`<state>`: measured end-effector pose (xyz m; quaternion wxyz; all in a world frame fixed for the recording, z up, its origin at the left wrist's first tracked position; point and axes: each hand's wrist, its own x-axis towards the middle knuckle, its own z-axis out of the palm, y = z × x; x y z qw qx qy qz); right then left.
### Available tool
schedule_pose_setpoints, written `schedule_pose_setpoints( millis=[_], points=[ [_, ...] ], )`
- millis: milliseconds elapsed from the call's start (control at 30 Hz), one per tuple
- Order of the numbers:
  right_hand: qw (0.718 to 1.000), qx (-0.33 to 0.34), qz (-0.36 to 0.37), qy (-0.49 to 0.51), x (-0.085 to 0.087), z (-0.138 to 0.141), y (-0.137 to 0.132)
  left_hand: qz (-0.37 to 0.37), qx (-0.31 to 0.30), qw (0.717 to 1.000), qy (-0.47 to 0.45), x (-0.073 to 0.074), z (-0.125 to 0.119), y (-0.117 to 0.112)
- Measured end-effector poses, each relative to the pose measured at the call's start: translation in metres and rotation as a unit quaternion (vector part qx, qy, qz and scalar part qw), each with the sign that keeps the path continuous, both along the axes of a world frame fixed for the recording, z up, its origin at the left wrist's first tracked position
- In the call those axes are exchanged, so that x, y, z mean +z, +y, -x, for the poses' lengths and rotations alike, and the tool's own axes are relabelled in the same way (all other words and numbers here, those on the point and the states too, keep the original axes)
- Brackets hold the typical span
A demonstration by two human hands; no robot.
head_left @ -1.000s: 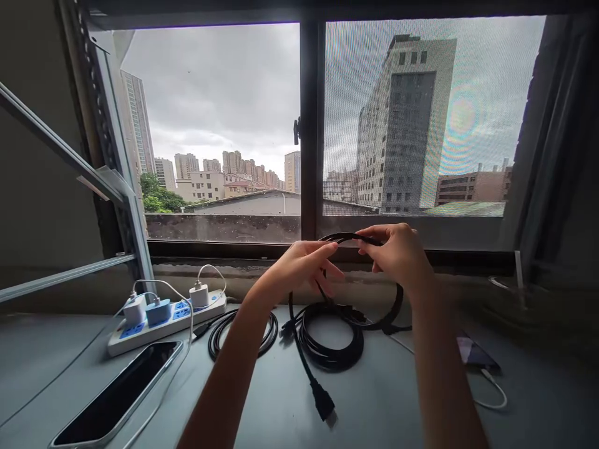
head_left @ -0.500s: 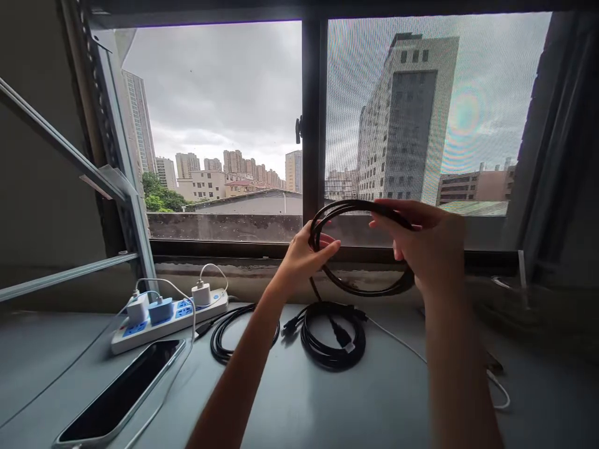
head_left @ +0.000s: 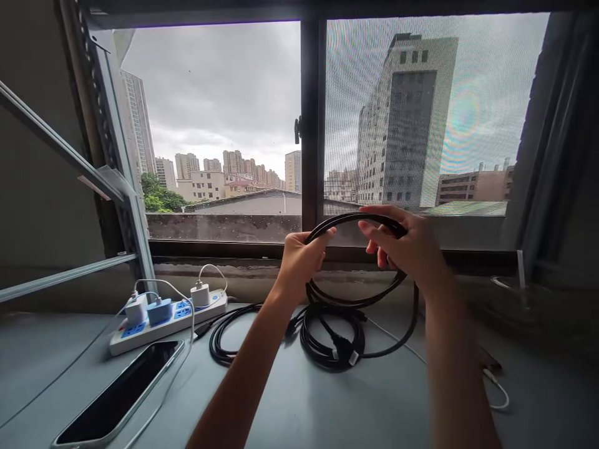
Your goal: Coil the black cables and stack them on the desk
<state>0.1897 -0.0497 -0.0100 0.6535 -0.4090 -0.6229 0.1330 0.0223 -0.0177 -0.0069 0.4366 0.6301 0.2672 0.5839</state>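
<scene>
Both my hands hold a black cable wound into a loop in the air before the window. My left hand grips the loop's left side with closed fingers. My right hand pinches the top right of the loop. A loose length of the cable hangs down from the right side to the desk, where its plug end lies on a coiled black cable. A second coiled black cable lies just left of my left forearm.
A white power strip with three chargers plugged in sits at the left. A phone lies face up in front of it on a white lead. Another white lead lies at the right. The window frame is close behind.
The loop has come down a little and a loose length now hangs from its right side to the desk. The plug end has moved onto the coil.
</scene>
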Motion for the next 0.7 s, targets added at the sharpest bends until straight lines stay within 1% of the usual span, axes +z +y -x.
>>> schedule_pose_setpoints(
  millis=[133,233,300,333,400,467,533,600,700],
  points=[
    [0.998,0.052,0.027,-0.022,0.004,-0.001,-0.020,-0.010,-0.004,1.000,-0.007,-0.002,-0.006,-0.002],
    [0.996,0.088,0.019,-0.005,0.007,0.000,-0.037,-0.010,0.028,0.999,-0.019,-0.010,-0.016,0.005],
    [0.995,0.096,0.004,0.021,0.009,0.003,-0.045,-0.011,0.059,0.997,-0.043,-0.018,-0.025,0.011],
    [0.995,0.094,-0.003,0.034,0.010,0.006,-0.048,-0.011,0.063,0.997,-0.053,-0.022,-0.029,0.014],
    [0.995,0.074,-0.027,0.063,0.012,0.013,-0.050,0.001,0.040,0.998,-0.049,-0.029,-0.036,0.018],
    [0.991,0.035,-0.073,0.110,0.014,0.020,-0.050,0.034,-0.005,0.999,0.001,-0.034,-0.040,0.020],
    [0.979,-0.006,-0.122,0.163,0.015,0.024,-0.047,0.070,-0.041,0.994,0.079,-0.038,-0.043,0.021],
    [0.968,-0.031,-0.153,0.195,0.015,0.027,-0.042,0.095,-0.070,0.979,0.167,-0.042,-0.046,0.020],
    [0.963,-0.052,-0.191,0.183,0.013,0.029,-0.038,0.109,-0.127,0.952,0.256,-0.047,-0.049,0.017]
  ],
)
